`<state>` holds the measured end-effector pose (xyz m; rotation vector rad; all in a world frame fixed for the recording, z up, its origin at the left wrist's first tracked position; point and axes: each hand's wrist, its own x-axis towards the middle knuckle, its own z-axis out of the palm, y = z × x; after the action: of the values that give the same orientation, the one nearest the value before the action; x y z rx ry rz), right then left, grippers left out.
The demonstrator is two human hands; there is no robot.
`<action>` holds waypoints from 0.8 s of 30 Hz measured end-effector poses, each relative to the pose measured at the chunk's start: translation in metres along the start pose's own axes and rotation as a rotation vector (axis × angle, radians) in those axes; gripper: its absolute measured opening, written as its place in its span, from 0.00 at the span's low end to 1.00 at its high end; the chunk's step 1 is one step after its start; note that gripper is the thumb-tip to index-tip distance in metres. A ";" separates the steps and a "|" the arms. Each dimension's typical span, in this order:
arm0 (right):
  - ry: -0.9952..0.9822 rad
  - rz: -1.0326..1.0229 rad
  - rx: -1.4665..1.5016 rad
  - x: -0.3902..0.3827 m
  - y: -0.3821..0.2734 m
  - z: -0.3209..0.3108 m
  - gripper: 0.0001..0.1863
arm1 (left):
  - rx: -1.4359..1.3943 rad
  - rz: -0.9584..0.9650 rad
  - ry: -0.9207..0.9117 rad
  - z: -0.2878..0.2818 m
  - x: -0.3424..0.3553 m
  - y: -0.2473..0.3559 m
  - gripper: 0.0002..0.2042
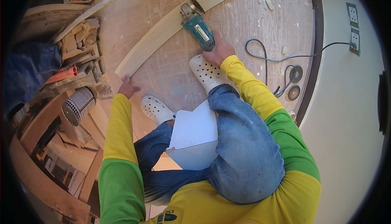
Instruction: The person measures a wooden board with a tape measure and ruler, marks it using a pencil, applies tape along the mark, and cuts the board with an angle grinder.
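Observation:
In my right hand (220, 49) is a teal angle grinder (199, 30), the fingers wrapped round its rear body. Its dark disc (196, 4) stands at the far end, over or against the edge of a long curved pale wooden strip (163, 30); I cannot tell if they touch. That strip lies on the scuffed floor and arcs from near my left hand up to the far right. My left hand (128, 87) is at the strip's near end, fingertips touching its corner, thumb held apart.
A black cord (293, 58) loops from the floor to a wall outlet (355, 40). Two round discs (293, 93) lie by the right wall. At left are stacked wood scraps (83, 40), a tipped paint can (77, 106) and a blue tarp (34, 69). White clogs (207, 71) are on my feet.

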<state>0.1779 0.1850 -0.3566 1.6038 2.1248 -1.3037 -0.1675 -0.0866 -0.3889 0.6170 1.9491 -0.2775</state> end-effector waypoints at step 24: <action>0.023 -0.029 0.067 -0.009 0.012 0.003 0.43 | -0.001 0.001 0.030 0.001 0.002 -0.004 0.55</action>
<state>0.1909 0.1769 -0.3597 1.6271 2.1481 -1.3860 -0.1694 -0.0897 -0.3920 0.6251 1.9771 -0.2682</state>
